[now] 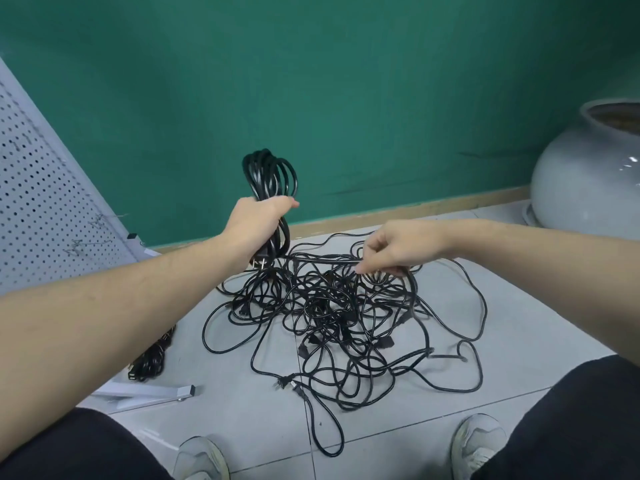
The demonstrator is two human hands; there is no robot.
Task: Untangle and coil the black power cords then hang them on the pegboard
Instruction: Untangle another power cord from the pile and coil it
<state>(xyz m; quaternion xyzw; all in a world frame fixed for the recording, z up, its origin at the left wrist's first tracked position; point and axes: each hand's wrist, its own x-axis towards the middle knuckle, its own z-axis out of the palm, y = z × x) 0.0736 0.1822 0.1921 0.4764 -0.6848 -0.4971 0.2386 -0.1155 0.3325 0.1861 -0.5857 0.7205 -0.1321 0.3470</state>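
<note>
A tangle of black power cords [332, 317] lies on the tiled floor in front of me. My left hand [258, 223] grips a coil of black cord [272, 174] upright above the pile's far left edge, and a plug hangs below that fist. My right hand [398, 249] pinches a strand of cord [325, 261] that runs taut from the coil across the top of the tangle. A grey pegboard [41, 202] with metal hooks leans at the far left.
A second bundle of black cord [152, 358] lies on the floor at the left by the pegboard's metal foot [149, 393]. A large grey ceramic pot [588, 168] stands at the right against the green wall. My knees and shoes frame the bottom edge.
</note>
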